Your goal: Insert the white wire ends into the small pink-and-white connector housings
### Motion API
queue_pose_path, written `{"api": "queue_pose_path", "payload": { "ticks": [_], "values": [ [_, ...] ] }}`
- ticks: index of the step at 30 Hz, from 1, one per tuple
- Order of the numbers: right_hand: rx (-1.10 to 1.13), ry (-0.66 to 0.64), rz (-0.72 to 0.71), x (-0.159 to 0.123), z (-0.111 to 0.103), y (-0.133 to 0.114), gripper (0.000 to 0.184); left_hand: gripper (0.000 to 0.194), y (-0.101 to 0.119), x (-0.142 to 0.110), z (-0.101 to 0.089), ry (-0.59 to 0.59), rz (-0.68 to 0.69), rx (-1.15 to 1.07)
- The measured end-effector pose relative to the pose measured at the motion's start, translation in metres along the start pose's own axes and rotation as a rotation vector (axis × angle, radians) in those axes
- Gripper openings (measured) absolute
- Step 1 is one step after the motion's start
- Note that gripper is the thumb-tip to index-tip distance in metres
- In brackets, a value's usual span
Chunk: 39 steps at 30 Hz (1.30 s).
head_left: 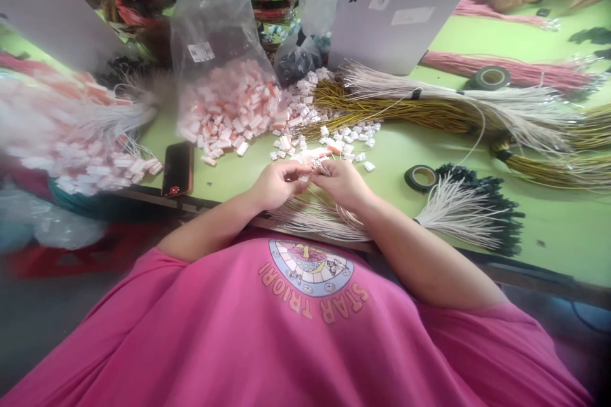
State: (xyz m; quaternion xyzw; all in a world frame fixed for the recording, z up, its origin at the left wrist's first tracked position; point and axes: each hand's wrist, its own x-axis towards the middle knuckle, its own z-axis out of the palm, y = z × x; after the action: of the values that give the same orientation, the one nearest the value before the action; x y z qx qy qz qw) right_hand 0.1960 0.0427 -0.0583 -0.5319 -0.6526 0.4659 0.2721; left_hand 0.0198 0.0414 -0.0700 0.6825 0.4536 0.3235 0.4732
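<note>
White wires (317, 222): under both hands, along the near edge of the green table (391, 152);
Left hand (277, 187): fingertips pinched narrow; piece too small to tell;
Right hand (344, 186): closed on thin wire ends, beside the left;
White connectors (351, 135): loose, just beyond;
Phone (178, 169): leftward;
Black tape roll (421, 178): rightward.

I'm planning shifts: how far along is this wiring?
Partway, it seems. Done-looking: the heap of wired white housings on the left. In hand: thin wires pinched by the right hand, fingertips meeting the left hand. Apparently remaining: loose housings and the long white wire bundle.
</note>
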Motion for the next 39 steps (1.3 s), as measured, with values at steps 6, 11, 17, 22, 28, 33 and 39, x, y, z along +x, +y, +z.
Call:
{"api": "queue_pose_path", "payload": {
  "ticks": [6, 11, 17, 22, 28, 33, 39],
  "values": [
    [0.023, -0.025, -0.043, 0.003, -0.004, 0.005, 0.016, 0.027, 0.002, 0.001, -0.001, 0.003, -0.019, 0.038],
    [0.042, -0.058, -0.058, 0.003, -0.006, 0.004, 0.017, 0.028, 0.007, 0.003, -0.003, -0.013, -0.111, -0.037],
    [0.026, -0.059, -0.069, 0.002, -0.007, 0.002, 0.020, 0.024, 0.010, 0.002, -0.002, -0.012, -0.097, -0.058],
    [0.009, -0.051, -0.080, 0.003, -0.010, 0.003, 0.019, 0.020, 0.015, 0.001, -0.013, -0.068, 0.009, 0.088],
    [0.079, 0.078, -0.118, 0.004, -0.017, 0.006, 0.014, 0.027, 0.002, 0.006, -0.074, 0.208, 0.061, 0.736],
    [0.271, -0.002, -0.002, 0.004, -0.017, 0.007, 0.014, 0.023, -0.028, 0.010, -0.104, 0.189, -0.243, 1.116],
    [0.433, -0.080, 0.002, 0.007, -0.016, 0.010, 0.011, 0.016, -0.033, 0.009, -0.098, 0.182, -0.199, 0.932]
  ]
}}
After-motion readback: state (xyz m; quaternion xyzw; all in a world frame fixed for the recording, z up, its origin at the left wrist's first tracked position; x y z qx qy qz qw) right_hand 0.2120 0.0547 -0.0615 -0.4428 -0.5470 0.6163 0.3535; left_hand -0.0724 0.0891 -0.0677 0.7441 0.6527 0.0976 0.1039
